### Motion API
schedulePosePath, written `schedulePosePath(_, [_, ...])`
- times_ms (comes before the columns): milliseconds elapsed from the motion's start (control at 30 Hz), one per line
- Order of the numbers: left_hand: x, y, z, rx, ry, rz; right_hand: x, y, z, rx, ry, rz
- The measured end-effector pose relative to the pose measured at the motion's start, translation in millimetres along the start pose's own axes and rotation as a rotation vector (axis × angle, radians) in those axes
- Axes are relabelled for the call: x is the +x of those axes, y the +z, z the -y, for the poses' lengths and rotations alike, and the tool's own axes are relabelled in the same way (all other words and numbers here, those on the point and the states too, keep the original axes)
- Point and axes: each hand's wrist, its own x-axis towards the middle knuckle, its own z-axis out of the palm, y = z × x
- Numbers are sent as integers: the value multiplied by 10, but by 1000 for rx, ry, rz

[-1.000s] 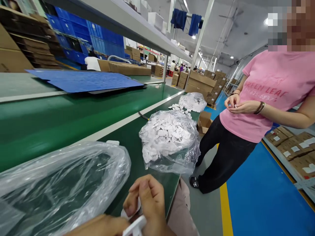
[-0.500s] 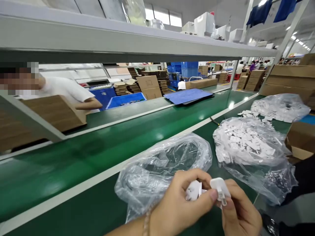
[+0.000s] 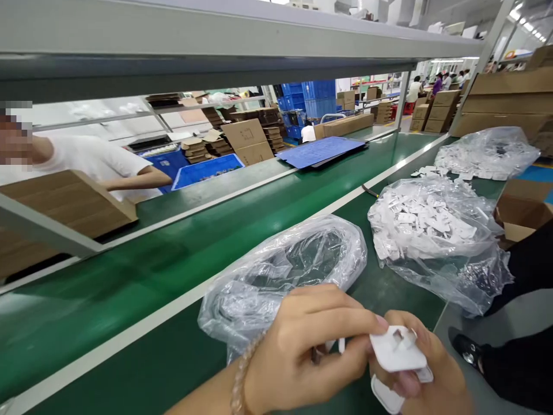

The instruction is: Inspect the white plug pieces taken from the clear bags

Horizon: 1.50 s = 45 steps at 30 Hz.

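Note:
Low at the right, my right hand [image 3: 436,369] is closed around a white plastic plug piece [image 3: 400,358] with flat metal prongs. A second white piece [image 3: 386,396] shows below it, near the same hand's fingers. My left hand [image 3: 315,340], with a beaded bracelet at the wrist, pinches the plug piece's left edge between thumb and forefinger. More white bits [image 3: 341,346] are partly hidden inside the left hand's curled fingers. Just behind the hands lies an open clear plastic bag [image 3: 276,282] on the green bench.
A clear bag full of white plastic parts [image 3: 425,219] lies at the right, another such bag [image 3: 488,153] beyond it. An open carton [image 3: 522,210] stands at the right edge. A shelf beam [image 3: 233,43] crosses overhead. Across the green belt [image 3: 173,248], a person works beside cardboard.
The plug piece has turned so its prong face shows, and a second white piece now appears below it. My left fingers have straightened along its edge. The view has tipped downward.

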Motion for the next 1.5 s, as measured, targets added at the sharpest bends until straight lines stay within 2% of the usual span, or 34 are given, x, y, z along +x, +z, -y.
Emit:
schedulePosePath(100, [-11,4,1,66,44,16,-22,14,-49,206,12,47])
schedulePosePath(233, [-36,31,8,69,50,12,-45,4,-82,266,-13,50])
schedulePosePath(367, [-62,44,25,88,31,17,-40,67,-38,198,-60,3])
schedulePosePath(600, [-83,93,98,134,49,28,-91,183,-1,72,-146,-224])
schedulePosePath(967, [-102,129,99,156,40,47,-99,192,-24,111,-70,-317])
schedulePosePath(1067, [-102,165,109,166,-3,30,-120,152,-27,27,-153,-344])
schedulePosePath(1133, [-100,191,112,189,-41,31,-129,63,20,-157,-335,-395])
schedulePosePath(1167, [-99,200,112,197,-51,39,-121,-3,71,-278,-473,-475])
schedulePosePath(1233, [-98,207,109,203,-46,63,-61,-183,253,-494,-765,-710])
schedulePosePath(1300, [-101,202,105,215,-36,80,59,-416,541,-634,-953,-943])
schedulePosePath(1367, [-108,192,101,236,-31,89,211,-680,886,-743,-961,-1044])
schedulePosePath(1433, [-120,185,102,260,-18,104,347,-934,1183,-844,-870,-1052])
schedulePosePath(1500, [-133,185,105,303,1,126,410,-1120,1325,-856,-789,-1033])
